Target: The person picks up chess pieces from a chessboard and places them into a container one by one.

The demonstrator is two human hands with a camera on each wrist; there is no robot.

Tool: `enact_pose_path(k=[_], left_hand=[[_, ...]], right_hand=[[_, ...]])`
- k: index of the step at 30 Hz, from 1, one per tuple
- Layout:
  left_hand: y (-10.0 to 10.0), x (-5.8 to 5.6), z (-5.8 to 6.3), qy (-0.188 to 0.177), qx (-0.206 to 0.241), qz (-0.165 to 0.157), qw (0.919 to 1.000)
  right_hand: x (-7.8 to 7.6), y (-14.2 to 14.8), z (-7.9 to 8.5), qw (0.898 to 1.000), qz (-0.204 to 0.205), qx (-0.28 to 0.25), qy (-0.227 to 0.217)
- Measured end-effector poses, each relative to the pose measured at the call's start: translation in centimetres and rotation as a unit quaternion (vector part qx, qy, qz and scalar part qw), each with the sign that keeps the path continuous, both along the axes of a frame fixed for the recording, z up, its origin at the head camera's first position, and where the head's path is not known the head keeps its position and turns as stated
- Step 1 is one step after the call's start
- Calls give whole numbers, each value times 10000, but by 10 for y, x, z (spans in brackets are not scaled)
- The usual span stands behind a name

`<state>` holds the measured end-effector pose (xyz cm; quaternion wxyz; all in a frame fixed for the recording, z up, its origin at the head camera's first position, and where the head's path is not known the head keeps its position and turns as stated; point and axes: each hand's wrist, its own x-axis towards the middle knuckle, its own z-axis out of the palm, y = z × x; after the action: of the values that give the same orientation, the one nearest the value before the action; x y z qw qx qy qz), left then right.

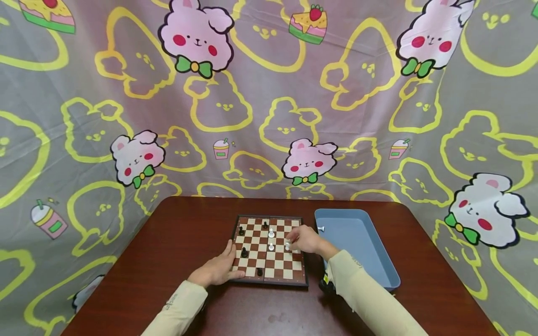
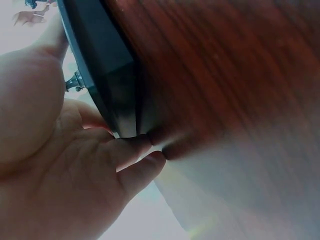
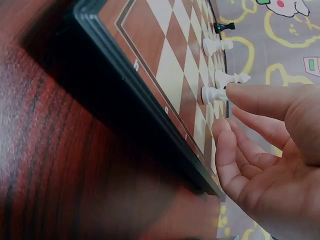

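Note:
A chessboard (image 1: 280, 264) with a dark frame lies on the table. My left hand (image 1: 218, 268) rests against its left side, thumb by the near edge; in the left wrist view, fingertips (image 2: 159, 157) touch the table beside the frame. At the board's right part, my right hand (image 1: 307, 239) pinches the top of a white chess piece (image 3: 210, 95) standing upright. Its head is hidden behind the thumb. Two other white pieces, one farther (image 1: 271, 233) and one nearer (image 1: 271, 247), stand left of that hand. Several black pieces, including one (image 1: 244, 252) near the left hand, stand about the board.
Right of the board, a blue-grey tray (image 1: 357, 242) sits under the right forearm. A white piece (image 1: 321, 228) lies at the tray's left side. Behind the brown table (image 1: 185, 219) hangs a patterned cloth (image 1: 260, 186).

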<state>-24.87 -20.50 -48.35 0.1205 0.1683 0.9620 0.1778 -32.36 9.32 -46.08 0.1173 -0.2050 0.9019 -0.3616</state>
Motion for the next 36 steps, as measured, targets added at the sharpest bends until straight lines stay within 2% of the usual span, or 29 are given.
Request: enact_pose_path(k=[22,36], left_hand=[[0,2,2,74,14,28,10000],[1,2,4,89,-3,27,10000]], right_hand=[[-1,-11,-10,9992,2,381,110],[-1,-10,-13,9990,187,299,290]])
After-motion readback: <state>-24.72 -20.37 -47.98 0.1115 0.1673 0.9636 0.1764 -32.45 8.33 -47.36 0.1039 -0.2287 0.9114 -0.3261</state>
